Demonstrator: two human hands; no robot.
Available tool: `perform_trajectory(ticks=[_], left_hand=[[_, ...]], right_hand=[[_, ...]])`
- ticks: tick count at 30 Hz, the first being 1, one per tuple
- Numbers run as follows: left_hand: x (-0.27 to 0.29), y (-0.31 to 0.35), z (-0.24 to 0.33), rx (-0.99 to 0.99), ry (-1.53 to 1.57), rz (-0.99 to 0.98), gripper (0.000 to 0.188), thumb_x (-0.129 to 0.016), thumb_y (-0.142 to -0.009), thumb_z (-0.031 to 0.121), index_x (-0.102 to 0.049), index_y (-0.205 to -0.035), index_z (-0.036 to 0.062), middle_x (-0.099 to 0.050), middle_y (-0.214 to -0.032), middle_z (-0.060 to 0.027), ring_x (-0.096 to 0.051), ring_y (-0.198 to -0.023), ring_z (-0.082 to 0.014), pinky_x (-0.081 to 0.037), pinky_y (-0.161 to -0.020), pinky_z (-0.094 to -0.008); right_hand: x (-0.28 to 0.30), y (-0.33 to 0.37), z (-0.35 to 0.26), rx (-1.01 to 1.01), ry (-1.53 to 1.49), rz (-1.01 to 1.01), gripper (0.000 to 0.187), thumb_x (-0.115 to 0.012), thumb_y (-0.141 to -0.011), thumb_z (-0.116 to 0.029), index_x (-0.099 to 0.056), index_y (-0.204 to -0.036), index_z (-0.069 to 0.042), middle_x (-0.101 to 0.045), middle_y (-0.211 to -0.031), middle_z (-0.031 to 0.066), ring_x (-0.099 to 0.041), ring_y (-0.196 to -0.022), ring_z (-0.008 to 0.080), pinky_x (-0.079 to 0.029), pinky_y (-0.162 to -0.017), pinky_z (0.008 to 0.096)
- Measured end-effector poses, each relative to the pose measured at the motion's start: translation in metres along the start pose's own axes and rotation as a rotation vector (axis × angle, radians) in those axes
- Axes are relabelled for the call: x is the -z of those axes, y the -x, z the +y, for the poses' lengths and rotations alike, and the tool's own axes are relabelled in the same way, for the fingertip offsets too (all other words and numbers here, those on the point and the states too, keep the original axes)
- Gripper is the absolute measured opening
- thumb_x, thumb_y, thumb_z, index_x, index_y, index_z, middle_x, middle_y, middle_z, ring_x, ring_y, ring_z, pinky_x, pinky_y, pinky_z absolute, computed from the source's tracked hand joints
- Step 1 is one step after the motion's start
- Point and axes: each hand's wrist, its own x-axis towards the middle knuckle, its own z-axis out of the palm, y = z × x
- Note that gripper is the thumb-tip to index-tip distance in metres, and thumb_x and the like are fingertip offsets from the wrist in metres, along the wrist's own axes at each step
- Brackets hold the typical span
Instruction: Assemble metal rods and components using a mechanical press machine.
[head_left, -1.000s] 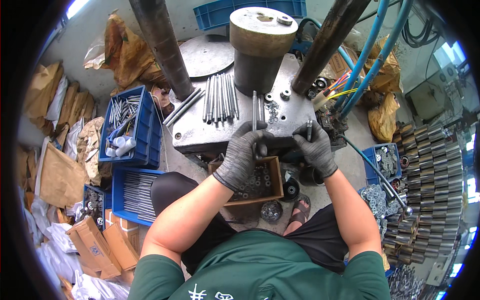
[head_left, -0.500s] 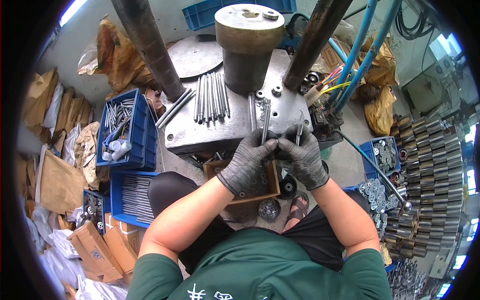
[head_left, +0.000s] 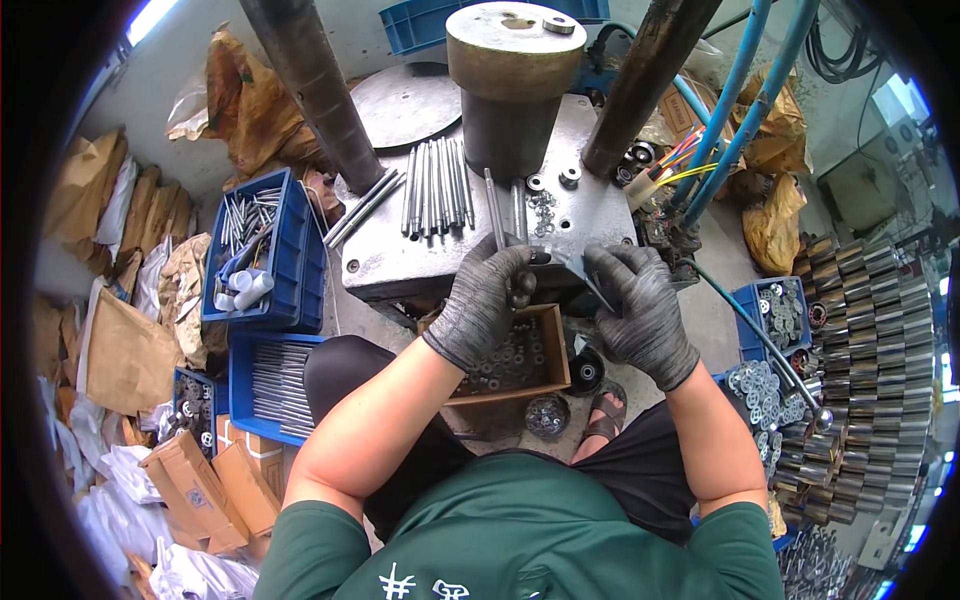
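Note:
Upright in my left hand (head_left: 485, 300) is a slim steel rod (head_left: 494, 205), gripped over the near edge of the steel machine table (head_left: 590, 215). My right hand (head_left: 640, 310), a short way to the right, is closed round a thin dark metal tool (head_left: 600, 290) whose kind I cannot make out. Both hands wear dark grey gloves. Behind them on the table lie a short steel bar (head_left: 518, 208), a scatter of small rings (head_left: 543, 213) and a row of steel rods (head_left: 437, 190). Below, an open box (head_left: 560, 345) contains several small round metal parts.
A thick steel ram (head_left: 512, 125) stands between two dark columns (head_left: 315, 90). Blue crates (head_left: 300, 255) with rods and metal parts are at the left. Stacked metal cylinders (head_left: 870, 350) fill the right. A ball-ended lever (head_left: 823, 418) reaches in there.
My hands have moved apart; the rod now tilts left in my left hand. My right hand has turned, and its tool now points downward. The whole view has shifted slightly.

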Motion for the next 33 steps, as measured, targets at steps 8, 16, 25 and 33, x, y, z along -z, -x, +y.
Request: perform_trajectory(ticks=[8, 16, 25, 33], left_hand=[[0.005, -0.002, -0.003, -0.007, 0.052, -0.046, 0.007, -0.058, -0.094, 0.008, -0.051, -0.098, 0.0063, -0.052, -0.066, -0.0034, -0.048, -0.050, -0.0114, -0.038, -0.043, -0.0223], [0.000, 0.002, 0.000, 0.014, 0.064, -0.013, 0.010, -0.060, -0.093, 0.006, -0.051, -0.098, 0.0065, -0.050, -0.070, -0.0013, -0.050, -0.052, -0.0106, -0.036, -0.042, -0.0221], [0.003, 0.008, 0.006, -0.179, -0.259, -0.042, 0.027, -0.058, -0.099, 0.014, -0.058, -0.124, 0.0029, -0.064, -0.080, -0.0025, -0.055, -0.056, -0.0060, -0.044, -0.048, -0.0197], [0.011, 0.008, 0.002, -0.275, -0.499, -0.071, 0.034, -0.054, -0.102, 0.012, -0.059, -0.134, 0.0026, -0.070, -0.097, -0.0045, -0.061, -0.075, -0.0072, -0.053, -0.068, -0.0211]], right_hand=[[0.006, -0.006, -0.004, 0.215, 0.249, 0.033, 0.038, -0.068, -0.072, -0.004, -0.070, -0.109, -0.011, -0.067, -0.094, 0.0094, -0.064, -0.085, 0.0322, -0.049, -0.074, 0.0455], [0.003, -0.004, 0.004, 0.242, 0.284, 0.013, 0.037, -0.069, -0.072, -0.005, -0.070, -0.109, -0.012, -0.068, -0.094, 0.0087, -0.065, -0.085, 0.0310, -0.049, -0.072, 0.0448], [0.009, 0.003, 0.014, -0.100, 0.010, -0.093, 0.039, -0.072, -0.078, -0.006, -0.068, -0.116, -0.005, -0.067, -0.097, 0.0163, -0.067, -0.088, 0.0371, -0.054, -0.077, 0.0433], [0.023, 0.005, 0.035, -0.359, -0.253, -0.030, 0.044, -0.070, -0.084, -0.009, -0.065, -0.127, 0.000, -0.073, -0.105, 0.0180, -0.072, -0.092, 0.0210, -0.055, -0.084, 0.0326]])
